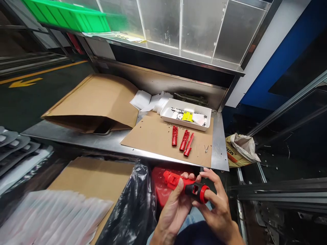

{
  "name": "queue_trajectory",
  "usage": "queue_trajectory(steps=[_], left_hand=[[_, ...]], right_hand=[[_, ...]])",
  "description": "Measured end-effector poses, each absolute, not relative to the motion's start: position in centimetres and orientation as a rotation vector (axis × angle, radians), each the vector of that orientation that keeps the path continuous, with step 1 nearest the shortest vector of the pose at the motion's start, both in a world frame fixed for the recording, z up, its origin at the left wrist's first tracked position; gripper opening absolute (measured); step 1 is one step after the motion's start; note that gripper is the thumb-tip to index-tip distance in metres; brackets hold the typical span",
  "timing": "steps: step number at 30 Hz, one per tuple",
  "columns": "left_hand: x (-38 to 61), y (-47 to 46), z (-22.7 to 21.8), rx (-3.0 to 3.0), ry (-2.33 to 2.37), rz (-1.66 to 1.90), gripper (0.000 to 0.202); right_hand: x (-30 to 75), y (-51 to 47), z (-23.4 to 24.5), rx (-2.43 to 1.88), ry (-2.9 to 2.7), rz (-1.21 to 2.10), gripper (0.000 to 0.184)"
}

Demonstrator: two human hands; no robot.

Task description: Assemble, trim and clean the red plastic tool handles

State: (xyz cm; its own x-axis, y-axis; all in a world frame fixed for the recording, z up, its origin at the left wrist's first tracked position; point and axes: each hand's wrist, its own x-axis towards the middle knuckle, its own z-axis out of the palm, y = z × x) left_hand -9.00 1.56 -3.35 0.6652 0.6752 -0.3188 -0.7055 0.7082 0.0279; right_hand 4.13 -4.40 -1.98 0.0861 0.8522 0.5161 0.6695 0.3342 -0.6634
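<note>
Over my lap, both hands hold a red plastic tubular part (pixel 171 179) with a black sleeve (pixel 190 189) near its right end. My left hand (pixel 176 204) wraps the middle of it, thumb lying along the red body. At the right end my right hand (pixel 217 200) grips the black sleeve and the red rim, fingers curled around them. Beyond my hands, red plastic pieces (pixel 174 136) lie on a cardboard sheet (pixel 150 134) on the metal bench. A small pair of metal snippers or a clip (pixel 206 148) rests to their right; its exact kind is unclear.
A white tray (pixel 166 117) with a yellow label and dark bits stands behind the red pieces. A large brown paper bag (pixel 102 98) lies at left. Black plastic film (pixel 127 204) and a stack of wrapped parts (pixel 56 214) sit nearer me. An open sack (pixel 241 149) stands right.
</note>
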Motion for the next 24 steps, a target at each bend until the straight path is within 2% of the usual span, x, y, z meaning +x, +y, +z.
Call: queue_trajectory(steps=[6, 14, 17, 22, 24], left_hand=[[-8.4, 1.7, -3.6, -0.104, 0.27, 0.744, 0.012], [-7.6, 1.7, -3.5, -0.079, 0.277, 0.74, 0.014], [-7.5, 1.9, -3.7, -0.045, 0.281, 0.765, 0.013], [-7.2, 1.9, -3.5, 0.119, 0.37, 0.871, 0.012], [-7.0, 1.8, -3.2, 0.19, 0.388, 0.9, 0.014]], right_hand=[[5.1, -4.3, -1.6, -1.41, -1.808, 0.009, 0.009], [6.8, -4.3, -0.9, -1.421, -1.954, -0.036, 0.012], [6.8, -4.4, -0.9, -1.486, -1.856, 0.096, 0.008], [6.3, -4.5, -0.4, -1.504, -1.559, 0.629, 0.034], [6.1, -4.4, -0.3, -1.498, -1.447, 0.737, 0.035]])
